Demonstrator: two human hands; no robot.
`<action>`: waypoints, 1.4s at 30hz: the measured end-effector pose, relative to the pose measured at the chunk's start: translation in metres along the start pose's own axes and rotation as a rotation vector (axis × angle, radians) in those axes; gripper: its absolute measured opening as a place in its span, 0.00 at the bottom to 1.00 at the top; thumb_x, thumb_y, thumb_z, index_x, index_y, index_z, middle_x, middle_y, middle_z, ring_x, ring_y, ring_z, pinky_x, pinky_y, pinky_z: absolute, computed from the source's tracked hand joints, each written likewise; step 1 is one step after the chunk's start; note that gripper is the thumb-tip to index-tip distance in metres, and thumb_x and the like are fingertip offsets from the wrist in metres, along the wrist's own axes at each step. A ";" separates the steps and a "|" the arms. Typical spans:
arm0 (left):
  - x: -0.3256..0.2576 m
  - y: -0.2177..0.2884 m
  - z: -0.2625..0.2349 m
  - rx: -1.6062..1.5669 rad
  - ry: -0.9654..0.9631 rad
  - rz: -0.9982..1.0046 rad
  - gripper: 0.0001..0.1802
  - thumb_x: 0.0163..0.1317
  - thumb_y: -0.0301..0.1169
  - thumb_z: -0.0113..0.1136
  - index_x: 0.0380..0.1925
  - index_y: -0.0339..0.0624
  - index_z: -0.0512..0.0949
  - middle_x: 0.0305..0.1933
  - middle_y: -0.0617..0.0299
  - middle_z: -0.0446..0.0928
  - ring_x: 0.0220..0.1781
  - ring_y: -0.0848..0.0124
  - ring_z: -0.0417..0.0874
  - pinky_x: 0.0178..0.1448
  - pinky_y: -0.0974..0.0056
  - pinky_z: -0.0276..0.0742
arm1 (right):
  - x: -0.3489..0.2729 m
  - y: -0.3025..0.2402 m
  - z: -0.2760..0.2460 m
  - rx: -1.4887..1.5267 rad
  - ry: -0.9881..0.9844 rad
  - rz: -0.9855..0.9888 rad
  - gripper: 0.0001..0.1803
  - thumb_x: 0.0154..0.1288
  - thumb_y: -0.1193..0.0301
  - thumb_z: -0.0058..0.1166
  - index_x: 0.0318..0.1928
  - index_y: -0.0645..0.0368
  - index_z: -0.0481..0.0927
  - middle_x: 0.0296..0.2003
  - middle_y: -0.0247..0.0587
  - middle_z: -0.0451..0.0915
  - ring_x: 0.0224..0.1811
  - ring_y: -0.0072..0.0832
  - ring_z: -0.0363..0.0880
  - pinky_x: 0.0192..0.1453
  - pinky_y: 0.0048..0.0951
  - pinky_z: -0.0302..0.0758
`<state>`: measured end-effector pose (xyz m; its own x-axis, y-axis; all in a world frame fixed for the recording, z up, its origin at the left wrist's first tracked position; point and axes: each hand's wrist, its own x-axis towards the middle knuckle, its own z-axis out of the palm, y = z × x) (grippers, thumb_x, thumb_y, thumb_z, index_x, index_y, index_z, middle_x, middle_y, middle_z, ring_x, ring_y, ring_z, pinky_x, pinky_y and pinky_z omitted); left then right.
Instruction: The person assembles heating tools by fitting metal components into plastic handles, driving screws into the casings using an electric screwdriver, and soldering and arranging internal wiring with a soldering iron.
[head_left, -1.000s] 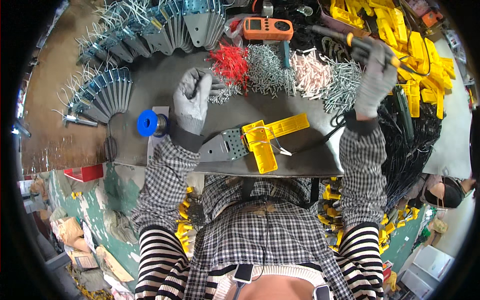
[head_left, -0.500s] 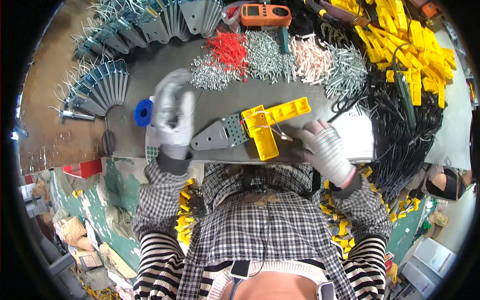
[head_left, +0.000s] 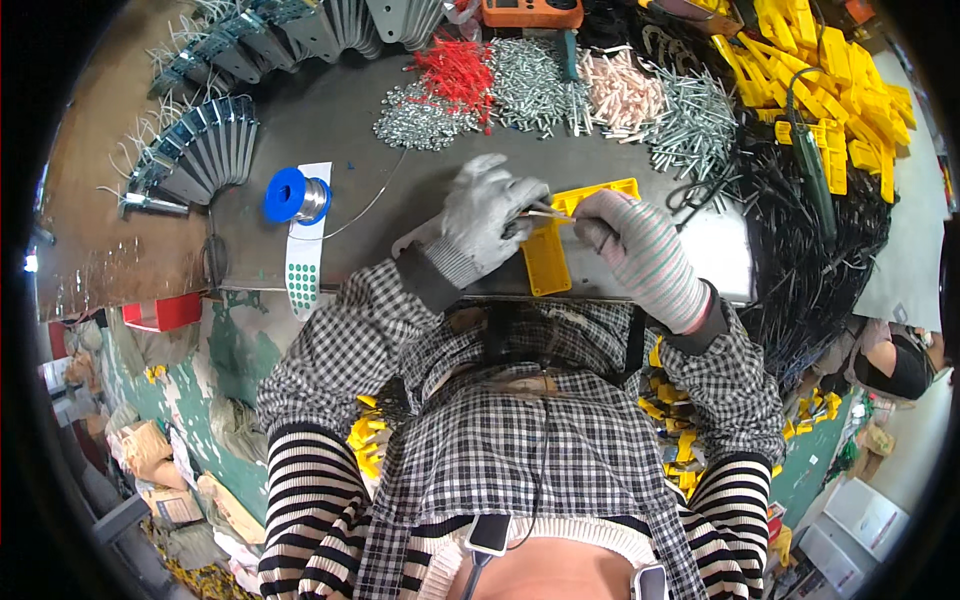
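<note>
My left hand [head_left: 485, 220], in a grey glove, is closed over the grey metal plate, which it mostly hides. Its fingertips are pinched together beside thin white wires [head_left: 542, 211]; what exactly they grip is hidden. From the right, my right hand [head_left: 645, 255], in a pale striped glove, pinches the wires' end between thumb and fingers. Beneath both hands lies a yellow plastic housing [head_left: 547, 262] near the table's front edge, one arm of it reaching up to the right.
A blue spool of solder wire [head_left: 285, 195] stands left on a white strip of green dots [head_left: 303, 275]. Across the back lie heaps of screws [head_left: 530, 90], red pieces [head_left: 455, 85] and pale pink pieces [head_left: 620, 95]. Yellow parts [head_left: 830, 90] and black cables [head_left: 800, 270] are piled right.
My left hand has moved right from beside the spool onto the metal plate. My right hand has closed on the wires' end and lifted it over the yellow housing.
</note>
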<state>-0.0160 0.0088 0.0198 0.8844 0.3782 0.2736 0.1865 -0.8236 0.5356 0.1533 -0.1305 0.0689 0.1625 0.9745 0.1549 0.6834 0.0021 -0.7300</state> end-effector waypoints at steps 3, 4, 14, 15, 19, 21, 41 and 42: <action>-0.028 -0.020 -0.001 -0.044 -0.008 0.055 0.16 0.55 0.33 0.65 0.45 0.43 0.78 0.38 0.57 0.80 0.47 0.61 0.80 0.73 0.49 0.58 | 0.004 0.010 0.002 0.008 -0.021 -0.003 0.04 0.58 0.75 0.59 0.34 0.61 0.80 0.23 0.49 0.78 0.28 0.44 0.81 0.33 0.36 0.76; -0.033 -0.020 -0.003 -0.101 -0.020 0.094 0.18 0.57 0.33 0.65 0.47 0.43 0.77 0.38 0.57 0.79 0.47 0.61 0.80 0.73 0.49 0.57 | 0.004 0.011 0.003 0.012 -0.032 -0.006 0.04 0.58 0.75 0.59 0.34 0.61 0.80 0.23 0.49 0.78 0.28 0.44 0.81 0.33 0.36 0.76; 0.018 -0.042 -0.009 -0.441 -0.435 -0.001 0.14 0.64 0.33 0.53 0.45 0.37 0.78 0.49 0.58 0.76 0.48 0.66 0.80 0.58 0.65 0.73 | 0.016 -0.009 0.008 -0.369 -0.038 -0.189 0.11 0.51 0.72 0.65 0.37 0.56 0.83 0.30 0.36 0.80 0.32 0.32 0.79 0.38 0.32 0.75; 0.024 -0.046 -0.006 -0.571 -0.494 -0.105 0.13 0.63 0.34 0.54 0.44 0.38 0.78 0.47 0.60 0.76 0.47 0.67 0.79 0.58 0.66 0.72 | 0.015 -0.012 0.007 -0.534 0.041 -0.353 0.13 0.48 0.71 0.65 0.37 0.54 0.83 0.33 0.32 0.79 0.35 0.31 0.78 0.41 0.33 0.74; 0.013 -0.080 0.012 -1.255 -0.502 -0.138 0.15 0.59 0.37 0.64 0.42 0.39 0.78 0.40 0.67 0.78 0.42 0.74 0.77 0.54 0.69 0.72 | -0.008 -0.005 0.015 -0.631 0.118 -0.542 0.14 0.41 0.70 0.62 0.35 0.48 0.81 0.37 0.24 0.77 0.40 0.30 0.75 0.47 0.38 0.70; 0.032 -0.087 0.006 -1.676 -0.690 -0.761 0.17 0.56 0.33 0.69 0.41 0.37 0.77 0.38 0.69 0.76 0.40 0.79 0.74 0.50 0.73 0.71 | -0.013 -0.009 0.014 -0.553 0.070 -0.480 0.13 0.42 0.71 0.60 0.33 0.46 0.81 0.37 0.25 0.77 0.42 0.31 0.75 0.47 0.38 0.69; 0.073 -0.039 -0.038 -1.120 -1.216 -0.239 0.32 0.54 0.16 0.61 0.62 0.37 0.68 0.35 0.66 0.78 0.38 0.78 0.78 0.46 0.70 0.76 | 0.190 0.091 -0.051 -0.488 0.140 0.167 0.14 0.61 0.66 0.58 0.39 0.65 0.83 0.31 0.47 0.84 0.37 0.37 0.83 0.43 0.34 0.76; 0.071 -0.037 -0.036 -1.115 -1.220 -0.236 0.32 0.54 0.16 0.61 0.62 0.37 0.68 0.35 0.66 0.78 0.38 0.78 0.78 0.46 0.70 0.76 | 0.182 0.095 -0.064 -0.114 0.090 0.195 0.20 0.61 0.62 0.58 0.45 0.67 0.81 0.35 0.45 0.84 0.37 0.34 0.83 0.43 0.35 0.76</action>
<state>0.0244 0.0811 0.0477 0.7757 -0.5284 -0.3451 0.4537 0.0868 0.8869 0.2928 0.0325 0.0704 0.3581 0.9302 0.0808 0.7083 -0.2143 -0.6726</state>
